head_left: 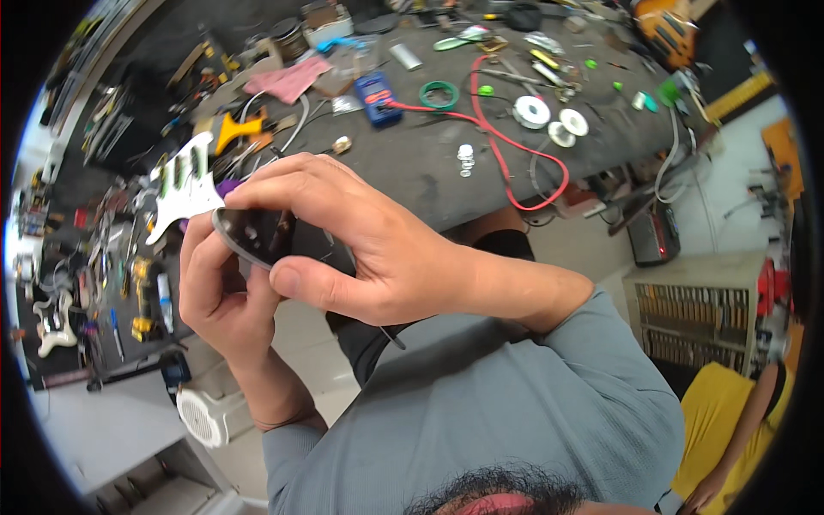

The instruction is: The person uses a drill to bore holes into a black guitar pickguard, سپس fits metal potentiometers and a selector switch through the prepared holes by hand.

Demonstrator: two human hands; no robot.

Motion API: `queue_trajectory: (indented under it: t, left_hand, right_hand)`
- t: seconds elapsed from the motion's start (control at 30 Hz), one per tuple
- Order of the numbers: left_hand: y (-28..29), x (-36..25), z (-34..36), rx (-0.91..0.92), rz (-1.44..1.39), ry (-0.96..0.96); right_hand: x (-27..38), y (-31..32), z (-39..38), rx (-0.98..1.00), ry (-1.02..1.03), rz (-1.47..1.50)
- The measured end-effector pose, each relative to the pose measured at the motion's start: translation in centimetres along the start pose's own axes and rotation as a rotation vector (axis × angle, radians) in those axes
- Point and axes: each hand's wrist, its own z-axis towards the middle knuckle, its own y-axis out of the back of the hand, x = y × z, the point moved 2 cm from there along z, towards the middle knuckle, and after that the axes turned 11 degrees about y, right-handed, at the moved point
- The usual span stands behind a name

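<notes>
My right hand (360, 249) is closed round a dark, glossy object (251, 230) with a curved rim, its thumb along the lower edge and its fingers over the top. My left hand (223, 296) grips the same object from the left and below, partly hidden by it. A thin dark strand hangs under my right hand. Just beyond my hands, a white pickguard (184, 193) with slots lies on the dark bench (403, 167), near a small purple item.
The cluttered bench holds a blue meter (376, 99) with red lead, several spools (532, 112), a yellow drill (142, 300) and an orange tool (236, 129). At right stand a drawer cabinet (687, 318) and a guitar body (665, 30). A person in yellow (712, 429) is at lower right.
</notes>
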Motion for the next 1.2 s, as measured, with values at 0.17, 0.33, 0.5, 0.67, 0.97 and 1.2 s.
queue_trajectory:
  t: [0.17, 0.33, 0.5, 0.67, 0.97, 1.2]
  left_hand:
    - [-5.9, -1.6, 4.0, 0.276, 0.017, 0.024]
    - [-8.9, 0.1, 4.8, 0.231, -0.358, 0.126]
    - [-9.7, 5.0, 2.7, 0.306, -0.407, 0.243]
    - [-8.1, 9.7, 0.6, 0.103, -0.430, 0.547]
    - [-3.5, 14.2, -1.1, 0.063, -0.275, 0.623]
    - [-5.1, 11.9, -1.9, 0.026, -0.064, 0.474]
  right_hand:
    - [1.3, 4.7, -2.7, -0.175, -0.073, -0.465]
    - [0.7, 9.8, -7.1, -0.503, -0.518, -0.417]
    - [-4.1, 11.9, -12.6, -0.718, -0.591, -0.195]
    - [-8.3, 9.1, -14.6, -0.827, -0.687, -0.120]
    - [-13.2, 2.8, -14.7, -0.822, -0.802, 0.403]
    - [-9.9, 6.0, -15.8, -0.371, -0.963, 0.144]
